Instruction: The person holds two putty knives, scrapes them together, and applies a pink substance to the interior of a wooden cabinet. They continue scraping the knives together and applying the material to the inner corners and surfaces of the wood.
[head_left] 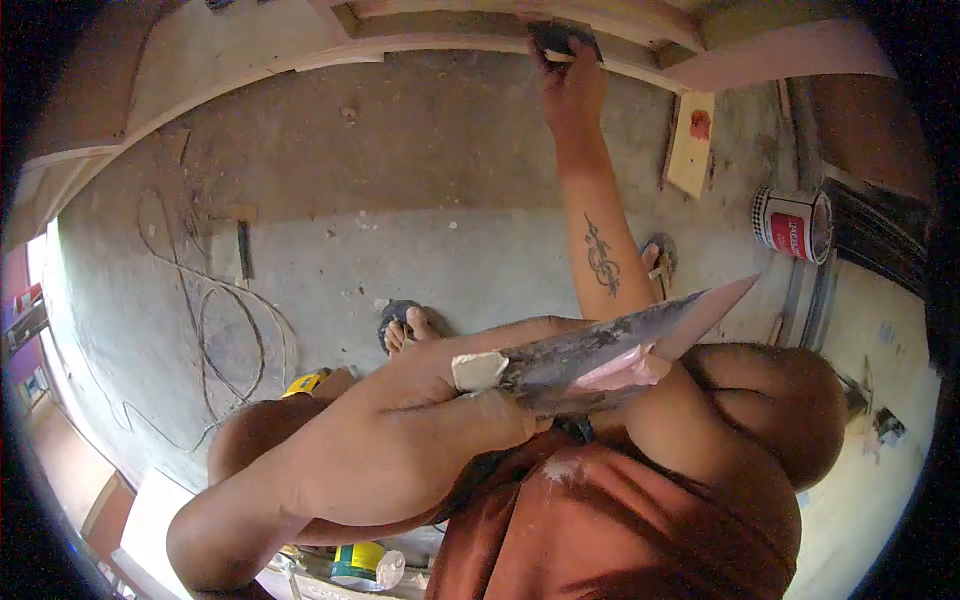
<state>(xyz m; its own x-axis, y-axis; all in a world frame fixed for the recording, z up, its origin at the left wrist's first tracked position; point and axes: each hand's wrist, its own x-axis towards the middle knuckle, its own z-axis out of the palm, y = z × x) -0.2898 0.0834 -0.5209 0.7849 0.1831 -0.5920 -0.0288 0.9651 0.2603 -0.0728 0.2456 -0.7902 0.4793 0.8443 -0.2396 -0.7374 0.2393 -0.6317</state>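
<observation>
My left hand (430,425) is closed around the pale handle of a broad putty knife (560,365), close to the camera. The metal blade is smeared dark and points right. A lump of pink putty (622,370) sits on it. Stretched forward, my right hand (575,95) grips a dark flat scraper (562,40) against a wooden frame (450,45) at the top of the view. Its fingers partly cover the scraper, which has a light strip along it.
A paint can (790,225) stands on the floor at right, near a board with a red stain (690,140). A looped cable (205,320) lies at left. Behind me is a yellow-green can (358,565). My sandalled feet rest on the concrete floor (330,230).
</observation>
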